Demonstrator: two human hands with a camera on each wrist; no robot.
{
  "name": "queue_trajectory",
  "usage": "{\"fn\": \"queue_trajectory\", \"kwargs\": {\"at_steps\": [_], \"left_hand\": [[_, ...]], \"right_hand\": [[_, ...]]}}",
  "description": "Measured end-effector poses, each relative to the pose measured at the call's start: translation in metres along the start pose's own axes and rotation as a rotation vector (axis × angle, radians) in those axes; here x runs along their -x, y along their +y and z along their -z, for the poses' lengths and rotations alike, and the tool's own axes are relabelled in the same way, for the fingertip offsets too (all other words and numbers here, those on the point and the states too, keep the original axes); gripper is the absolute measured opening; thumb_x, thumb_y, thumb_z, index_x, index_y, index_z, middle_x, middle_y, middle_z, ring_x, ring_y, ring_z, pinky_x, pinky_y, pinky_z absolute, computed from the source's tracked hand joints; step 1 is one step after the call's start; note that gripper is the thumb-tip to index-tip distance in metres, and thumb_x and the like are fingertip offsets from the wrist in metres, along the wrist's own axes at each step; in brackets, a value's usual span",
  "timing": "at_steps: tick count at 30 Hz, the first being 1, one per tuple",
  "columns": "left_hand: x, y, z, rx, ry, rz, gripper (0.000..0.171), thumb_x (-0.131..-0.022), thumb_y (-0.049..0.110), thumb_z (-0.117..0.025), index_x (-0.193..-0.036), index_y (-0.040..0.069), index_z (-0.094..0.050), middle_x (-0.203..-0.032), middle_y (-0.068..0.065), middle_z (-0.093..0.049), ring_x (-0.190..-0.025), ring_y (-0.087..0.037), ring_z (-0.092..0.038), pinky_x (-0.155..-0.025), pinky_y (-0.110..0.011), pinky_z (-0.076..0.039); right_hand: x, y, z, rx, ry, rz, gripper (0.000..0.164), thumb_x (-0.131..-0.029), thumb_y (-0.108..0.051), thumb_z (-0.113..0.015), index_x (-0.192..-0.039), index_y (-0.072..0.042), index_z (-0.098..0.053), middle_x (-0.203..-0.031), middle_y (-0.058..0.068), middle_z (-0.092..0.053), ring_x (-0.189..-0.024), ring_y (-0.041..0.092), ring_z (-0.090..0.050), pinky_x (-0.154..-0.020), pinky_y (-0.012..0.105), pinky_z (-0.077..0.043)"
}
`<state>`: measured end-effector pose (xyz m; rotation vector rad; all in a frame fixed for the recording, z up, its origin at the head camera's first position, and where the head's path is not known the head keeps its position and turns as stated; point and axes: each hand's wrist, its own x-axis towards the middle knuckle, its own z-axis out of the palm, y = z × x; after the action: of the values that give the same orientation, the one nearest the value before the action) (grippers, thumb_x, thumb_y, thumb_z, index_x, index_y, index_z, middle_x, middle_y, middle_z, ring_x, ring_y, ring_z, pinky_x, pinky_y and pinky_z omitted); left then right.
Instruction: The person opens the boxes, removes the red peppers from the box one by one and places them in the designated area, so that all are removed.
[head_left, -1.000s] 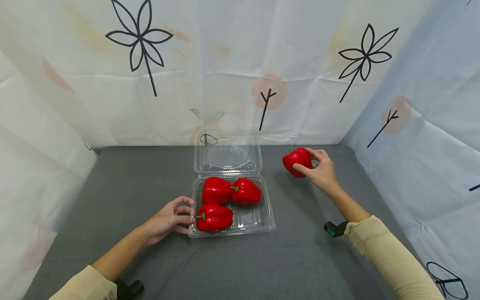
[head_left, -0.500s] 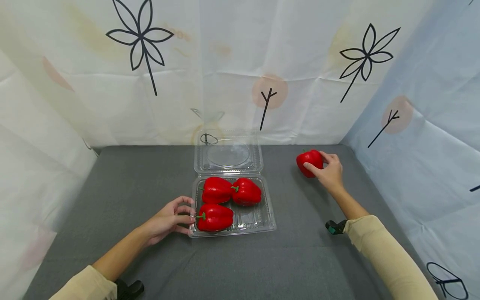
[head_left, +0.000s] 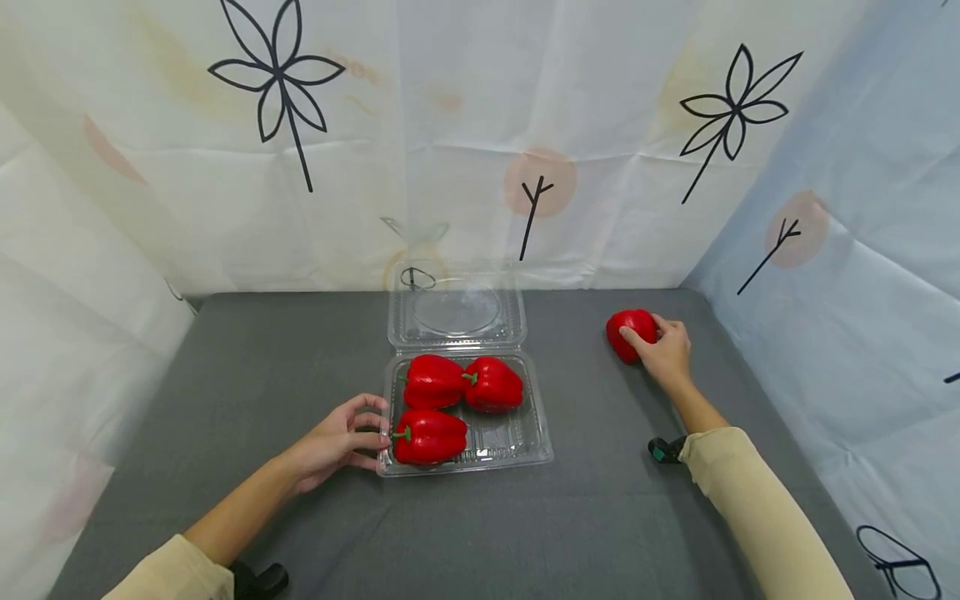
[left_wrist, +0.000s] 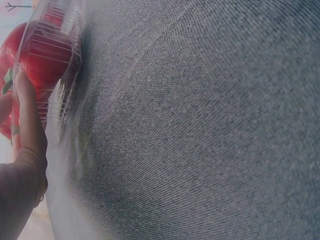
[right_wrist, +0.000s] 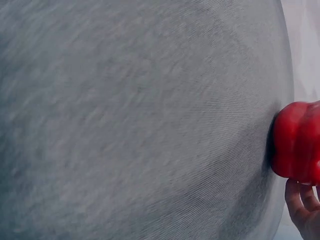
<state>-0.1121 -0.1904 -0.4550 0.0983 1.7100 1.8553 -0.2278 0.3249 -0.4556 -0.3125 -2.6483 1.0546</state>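
My right hand (head_left: 667, 352) holds a red bell pepper (head_left: 627, 335) at the right back of the table, its thumb on the near side. In the right wrist view this pepper (right_wrist: 299, 142) is right down at the grey cloth, with fingers (right_wrist: 296, 202) against its side. My left hand (head_left: 341, 440) grips the left rim of a clear plastic clamshell container (head_left: 517, 457), fingers spread along the edge. Inside lie three more red bell peppers: one front left (head_left: 431, 437), one back left (head_left: 432, 382), one back right (head_left: 493, 384). The left wrist view shows a finger (left_wrist: 31, 117) along the container's outer wall.
The container's lid (head_left: 456, 321) is folded back toward the rear curtain (head_left: 465, 208). Grey cloth (head_left: 480, 542) covers the table. Patterned white curtains stand at the back and both sides. A dark wrist device (head_left: 664, 451) shows under the right sleeve.
My right hand has carried the bell pepper to the right, away from the container, and lowered it to the cloth. My left hand and the container have stayed in place.
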Motion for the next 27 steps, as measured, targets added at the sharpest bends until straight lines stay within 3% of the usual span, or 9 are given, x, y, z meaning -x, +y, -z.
{"fn": "queue_trajectory", "kwargs": {"at_steps": [18, 27], "left_hand": [[-0.0004, -0.0001, 0.0012, 0.021, -0.016, 0.004, 0.048, -0.095, 0.007, -0.065, -0.132, 0.002, -0.034, -0.104, -0.01, -0.055, -0.089, -0.024, -0.061, -0.078, -0.047, -0.06], [-0.0003, 0.0009, 0.0011, 0.022, -0.017, 0.005, 0.049, -0.095, 0.007, -0.064, -0.132, 0.002, -0.034, -0.105, -0.011, -0.055, -0.089, -0.026, -0.061, -0.079, -0.047, -0.06]], "right_hand": [[-0.0021, -0.0008, 0.0024, 0.024, -0.058, 0.008, 0.073, -0.095, -0.037, -0.064, -0.146, 0.008, -0.039, -0.141, 0.031, -0.039, -0.13, 0.047, -0.038, -0.101, 0.061, -0.043], [0.003, -0.0074, 0.0016, 0.057, -0.026, 0.048, 0.092, -0.091, -0.039, -0.069, -0.158, -0.004, -0.014, -0.145, 0.029, -0.034, -0.13, 0.044, -0.039, -0.104, 0.063, -0.038]]}}
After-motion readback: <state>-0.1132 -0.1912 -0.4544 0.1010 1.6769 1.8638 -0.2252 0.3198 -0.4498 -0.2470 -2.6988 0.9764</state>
